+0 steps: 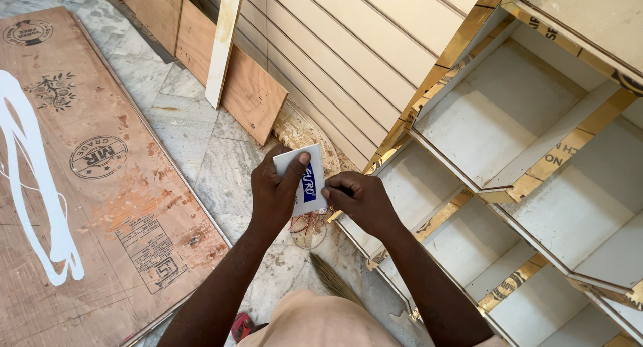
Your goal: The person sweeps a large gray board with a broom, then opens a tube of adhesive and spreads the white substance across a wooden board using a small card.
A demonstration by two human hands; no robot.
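- We are holding a small white packet [303, 176] with a blue label in our left hand [273, 193], the thumb pressing on its front.
- Our right hand [358, 201] is pinching the right edge of the packet, fingers closed narrow.
- The packet is staying above the marble floor [201, 139], just beside the white shelf unit [509, 119].
- A plywood sheet [87, 186] is lying at our left.
- A broom [328, 280] is lying below our hands.

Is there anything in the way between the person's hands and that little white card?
No, nothing visible is in the way. The left hand already holds the white card, with its thumb pressed across the front. The right hand touches the card's right edge with its fingertips. Below them lie a broom and the marble floor.
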